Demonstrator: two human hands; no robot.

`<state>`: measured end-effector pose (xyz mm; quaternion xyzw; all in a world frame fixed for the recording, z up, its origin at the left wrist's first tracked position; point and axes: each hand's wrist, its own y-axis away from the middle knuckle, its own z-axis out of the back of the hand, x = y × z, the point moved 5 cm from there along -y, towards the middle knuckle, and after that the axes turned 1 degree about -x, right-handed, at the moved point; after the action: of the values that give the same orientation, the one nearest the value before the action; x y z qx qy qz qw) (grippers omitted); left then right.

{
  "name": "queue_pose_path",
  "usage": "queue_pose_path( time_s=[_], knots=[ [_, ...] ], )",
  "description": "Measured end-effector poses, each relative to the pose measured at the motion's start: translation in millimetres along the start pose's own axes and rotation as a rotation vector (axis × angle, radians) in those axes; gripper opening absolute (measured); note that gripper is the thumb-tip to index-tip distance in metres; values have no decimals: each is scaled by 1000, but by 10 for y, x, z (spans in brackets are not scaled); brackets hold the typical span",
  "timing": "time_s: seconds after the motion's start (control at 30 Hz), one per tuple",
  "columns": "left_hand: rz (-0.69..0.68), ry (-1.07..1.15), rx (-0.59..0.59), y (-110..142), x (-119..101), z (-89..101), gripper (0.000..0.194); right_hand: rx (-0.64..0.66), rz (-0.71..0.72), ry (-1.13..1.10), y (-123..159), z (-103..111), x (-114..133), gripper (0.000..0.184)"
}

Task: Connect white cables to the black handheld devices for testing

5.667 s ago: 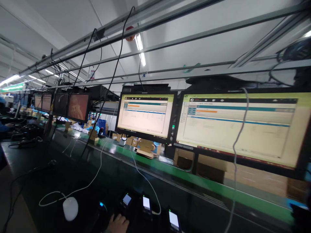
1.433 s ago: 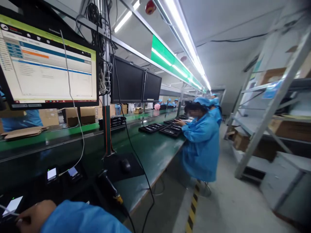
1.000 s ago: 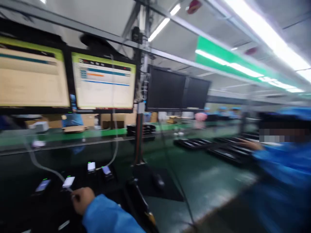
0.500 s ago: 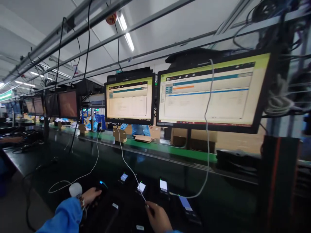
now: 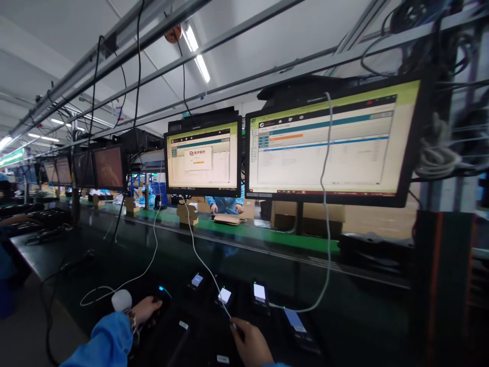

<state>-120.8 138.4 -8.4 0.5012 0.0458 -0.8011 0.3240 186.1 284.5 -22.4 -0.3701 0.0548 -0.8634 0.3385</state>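
Four small lit devices (image 5: 224, 295) sit in a row on the dark bench below the 2 bright monitors (image 5: 328, 145); a 5th blue light glows just left of the row. R hand (image 5: 250, 344), nearest the 2nd device, pinches the end of 1 white cable (image 5: 202, 260) hanging from above. L hand (image 5: 147, 310) is closed over a dark unit at the blue light, beside 1 white mouse (image 5: 121, 300); grip detail can't tell.
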Motion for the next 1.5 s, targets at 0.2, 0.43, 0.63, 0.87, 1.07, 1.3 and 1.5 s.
queue_pose_path(
  time_s=[0.2,0.43,0.63,0.87,1.07,1.3,1.5],
  knots=[
    [13,18,-17,117,-227,164,23,-2,-6,-38,18,99,82,34],
    [-66,48,163,606,-598,187,57,1,-29,-44,61,248,179,34],
    [-29,-12,269,840,-558,-67,60,33,-34,-39,93,223,155,33],
    [-46,-79,288,846,-535,-114,56,28,-39,-46,88,234,159,34],
    [-130,-277,179,652,-442,45,42,19,7,-82,71,140,89,37],
    [-110,-682,-195,299,-286,254,36,0,44,-141,-1,8,-44,41],
    [-355,-893,-338,702,-416,-235,55,-7,89,-140,12,-18,-136,39]
  ],
)
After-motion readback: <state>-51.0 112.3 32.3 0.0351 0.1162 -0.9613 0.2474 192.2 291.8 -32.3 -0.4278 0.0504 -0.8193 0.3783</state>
